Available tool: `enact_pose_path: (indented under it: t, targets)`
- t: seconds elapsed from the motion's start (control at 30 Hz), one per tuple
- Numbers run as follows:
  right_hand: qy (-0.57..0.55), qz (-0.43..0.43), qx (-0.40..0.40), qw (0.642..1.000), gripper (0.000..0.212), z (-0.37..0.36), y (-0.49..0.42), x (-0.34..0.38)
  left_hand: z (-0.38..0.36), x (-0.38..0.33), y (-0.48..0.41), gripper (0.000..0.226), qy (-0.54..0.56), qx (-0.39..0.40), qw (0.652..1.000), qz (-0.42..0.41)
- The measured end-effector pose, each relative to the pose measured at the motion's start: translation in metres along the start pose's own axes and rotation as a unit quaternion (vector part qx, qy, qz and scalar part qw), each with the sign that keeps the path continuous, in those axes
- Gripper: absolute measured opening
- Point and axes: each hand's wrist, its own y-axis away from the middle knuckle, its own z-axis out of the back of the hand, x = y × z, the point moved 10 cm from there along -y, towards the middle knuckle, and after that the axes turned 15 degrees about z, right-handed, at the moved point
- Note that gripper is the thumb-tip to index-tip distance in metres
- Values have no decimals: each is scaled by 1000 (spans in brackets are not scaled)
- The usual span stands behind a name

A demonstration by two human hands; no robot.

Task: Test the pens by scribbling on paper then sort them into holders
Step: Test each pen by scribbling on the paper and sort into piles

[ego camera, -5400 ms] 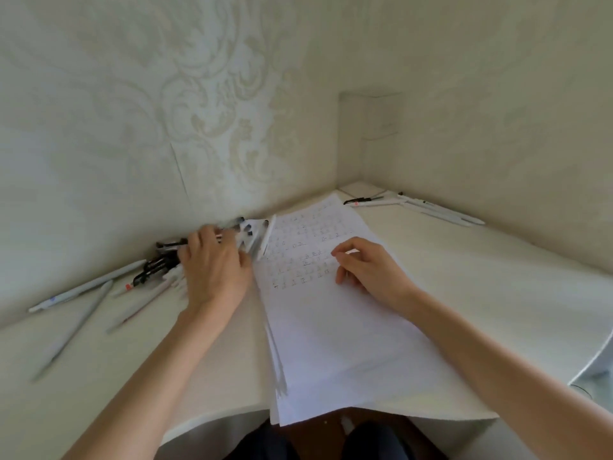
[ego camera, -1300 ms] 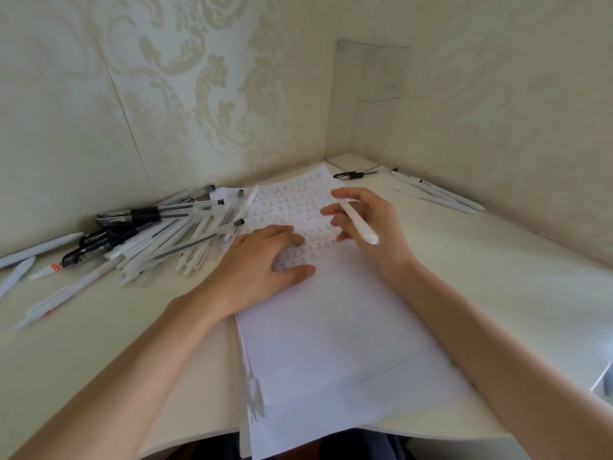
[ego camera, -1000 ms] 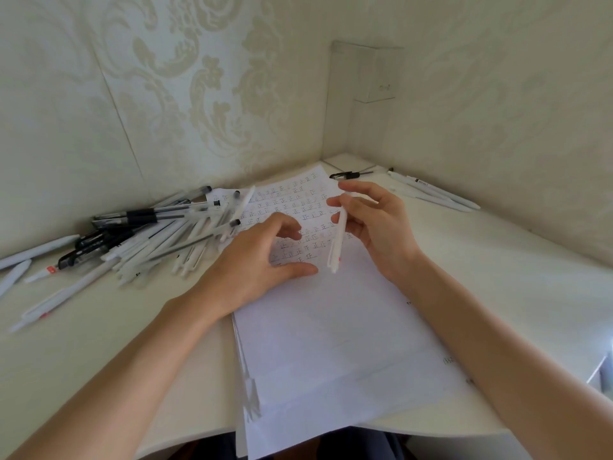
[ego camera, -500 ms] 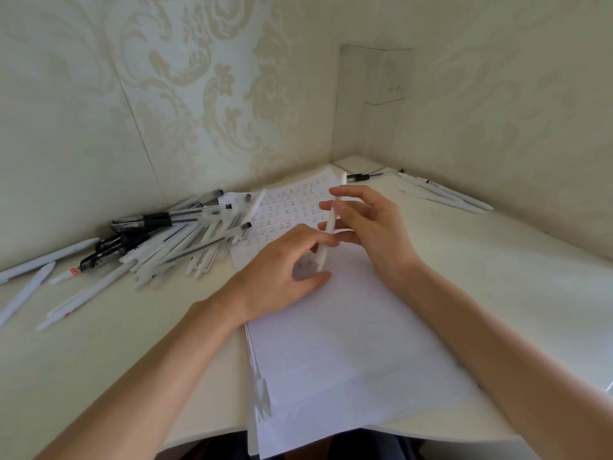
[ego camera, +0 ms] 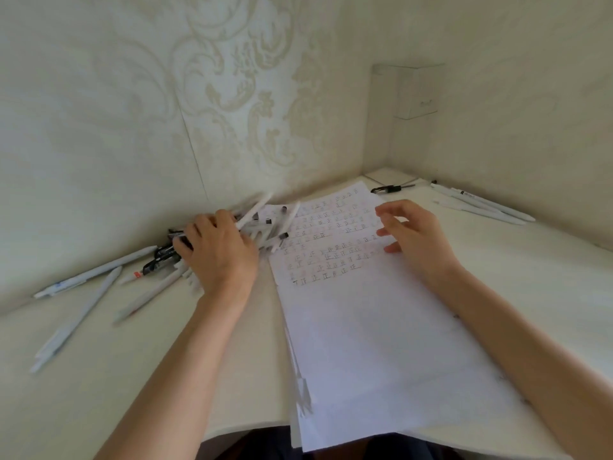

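A stack of white paper (ego camera: 371, 333) lies in front of me, its upper part filled with rows of small scribbles (ego camera: 326, 249). To its left is a pile of white and black pens (ego camera: 270, 229). My left hand (ego camera: 217, 252) rests on that pile with its fingers curled around a white pen (ego camera: 254, 210) that sticks up to the right. Over the paper's upper right edge my right hand (ego camera: 414, 239) hovers with fingers apart and nothing in it.
Loose white pens (ego camera: 94, 272) lie scattered on the pale desk at the left. Several more white pens (ego camera: 482, 204) and a black pen (ego camera: 391, 188) lie near the right wall. A clear plastic holder (ego camera: 408, 94) stands in the corner. The desk's front edge is just below the paper.
The white pen went from my right hand to my left. The left hand moved off the paper to the pen pile, and the right hand has opened.
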Motion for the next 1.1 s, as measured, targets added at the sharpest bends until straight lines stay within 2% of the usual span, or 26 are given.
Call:
enact_pose_path:
  t: [0.07, 0.13, 0.23, 0.3, 0.4, 0.53, 0.63, 0.73, 0.93, 1.0, 1.1]
  targets:
    - [26, -12, 14, 999, 16, -2, 0, -4, 6, -15, 6, 29, 42, -20, 997, -57]
    - [24, -18, 13, 999, 18, 0, -1, -5, 7, -49, 28, 30, 104, 0, 977, -188]
    - [12, -26, -16, 999, 24, 11, -7, -11, -13, -91, 80, 31, 161, 159, 915, -334]
    - [29, -36, -36, 998, 27, 23, -16, -21, -31, -105, 109, 53, 126, 236, 883, -385]
    - [114, -43, -36, 992, 32, 37, -37, -38, -59, -103, 118, 55, 56, 287, 870, -396]
    - [278, 10, 32, 960, 44, 33, -83, -48, -60, -102, 116, 53, 66, 280, 871, -398]
    - [385, 35, 87, 918, 47, 25, -114, -65, -60, -101, 118, 66, 70, 279, 869, -402]
    - [480, 40, 117, 868, 35, 20, -125, -79, -62, -100, 116, 67, 69, 277, 869, -403]
    - [581, 111, 181, 786, 26, 16, -127, -76, -64, -101, 116, 69, 68, 281, 869, -402]
    - [588, 129, 162, 782, 25, 22, -124, -65, -64, -100, 117, 69, 73, 288, 867, -401]
    - [536, 168, 91, 823, 19, 35, -115, -30, -58, -102, 115, 65, 100, 294, 866, -392]
